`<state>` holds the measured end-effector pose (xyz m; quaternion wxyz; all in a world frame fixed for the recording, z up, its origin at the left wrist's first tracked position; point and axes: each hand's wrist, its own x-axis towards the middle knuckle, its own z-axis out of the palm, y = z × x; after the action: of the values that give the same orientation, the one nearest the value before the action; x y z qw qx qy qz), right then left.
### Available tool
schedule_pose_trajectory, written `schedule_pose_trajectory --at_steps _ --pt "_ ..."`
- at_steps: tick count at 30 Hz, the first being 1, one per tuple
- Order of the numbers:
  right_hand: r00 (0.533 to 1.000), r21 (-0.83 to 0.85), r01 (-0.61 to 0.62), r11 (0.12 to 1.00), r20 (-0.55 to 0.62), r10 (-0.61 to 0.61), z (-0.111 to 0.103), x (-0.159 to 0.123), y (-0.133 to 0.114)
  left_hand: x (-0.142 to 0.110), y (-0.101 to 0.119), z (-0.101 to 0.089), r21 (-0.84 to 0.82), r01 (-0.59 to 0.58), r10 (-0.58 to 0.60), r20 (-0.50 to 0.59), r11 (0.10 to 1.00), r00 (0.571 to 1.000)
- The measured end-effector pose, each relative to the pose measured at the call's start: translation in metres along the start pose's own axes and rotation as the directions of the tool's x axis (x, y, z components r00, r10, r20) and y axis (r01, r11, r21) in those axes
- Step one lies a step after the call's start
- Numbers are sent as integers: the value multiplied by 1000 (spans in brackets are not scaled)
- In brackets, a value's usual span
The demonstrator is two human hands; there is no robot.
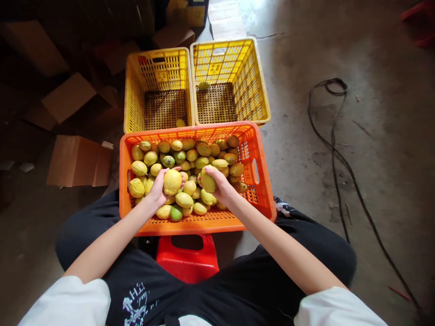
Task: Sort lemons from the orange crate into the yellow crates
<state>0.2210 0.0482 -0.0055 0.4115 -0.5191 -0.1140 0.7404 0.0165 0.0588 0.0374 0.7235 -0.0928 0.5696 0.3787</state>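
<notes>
An orange crate (261, 190) in front of my knees holds several yellow and green lemons (190, 156). My left hand (158, 188) is cupped around a large yellow lemon (172, 181) just above the pile. My right hand (220, 183) grips another yellow lemon (208, 182) over the crate's middle. Behind the orange crate stand two yellow crates side by side. The left yellow crate (134, 90) has one lemon (180, 122) at its near edge. The right yellow crate (258, 86) has one fruit (204, 84) at its far side.
A red plastic stool (186, 260) stands between my legs under the orange crate. Cardboard boxes (78, 160) lie on the dark floor at left. A black cable (340, 158) snakes over the concrete floor at right.
</notes>
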Motion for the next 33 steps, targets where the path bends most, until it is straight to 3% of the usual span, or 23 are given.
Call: schedule_pose_trajectory --at_steps 6,16,20,25,33 --pt "997 45 -79 996 26 78 5 -3 -7 -1 -1 -1 -6 -29 29 -9 1000 1000" --pt "985 49 -163 985 -47 166 8 -5 -8 0 -3 -4 78 -61 65 -55 995 996" --pt "996 29 -91 995 -14 91 5 -2 -2 1 -7 -9 95 -83 80 42 992 996" --pt "1000 7 22 1000 -10 -21 3 0 3 -1 -6 -7 73 -69 68 6 995 998" --pt "999 -9 -18 1000 40 19 6 -3 -4 -3 -2 3 65 -30 28 29 997 999"
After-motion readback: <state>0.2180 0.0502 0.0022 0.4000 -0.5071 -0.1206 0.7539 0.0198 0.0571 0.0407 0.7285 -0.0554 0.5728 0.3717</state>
